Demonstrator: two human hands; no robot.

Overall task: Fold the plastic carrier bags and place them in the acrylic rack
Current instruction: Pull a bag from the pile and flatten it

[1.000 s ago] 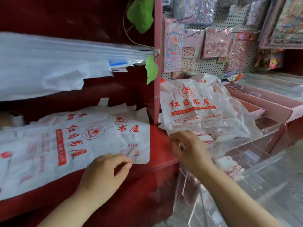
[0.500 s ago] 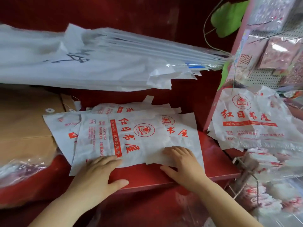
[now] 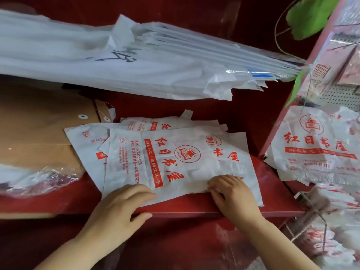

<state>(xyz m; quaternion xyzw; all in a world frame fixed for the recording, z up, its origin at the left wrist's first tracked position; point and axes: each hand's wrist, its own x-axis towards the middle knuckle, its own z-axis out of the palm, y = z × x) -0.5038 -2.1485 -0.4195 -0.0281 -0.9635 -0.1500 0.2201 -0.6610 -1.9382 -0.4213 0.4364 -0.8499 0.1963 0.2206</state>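
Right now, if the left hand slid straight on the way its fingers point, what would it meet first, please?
Probably the right hand, which is on the same top carrier bag; the left hand points roughly rightward along it, though the heading is uncertain.

Hidden, cropped or blurred from my seat

The top carrier bag (image 3: 175, 162) covers most of the bags beneath (image 3: 83, 145), and its small print is too fine for me to read. The acrylic rack (image 3: 317, 213) at near right is blurred. The frame's right edge crops the far-right bag (image 3: 321, 152). The right hand (image 3: 231, 193) hides the top bag's near edge; pinching or pressing, I cannot tell.
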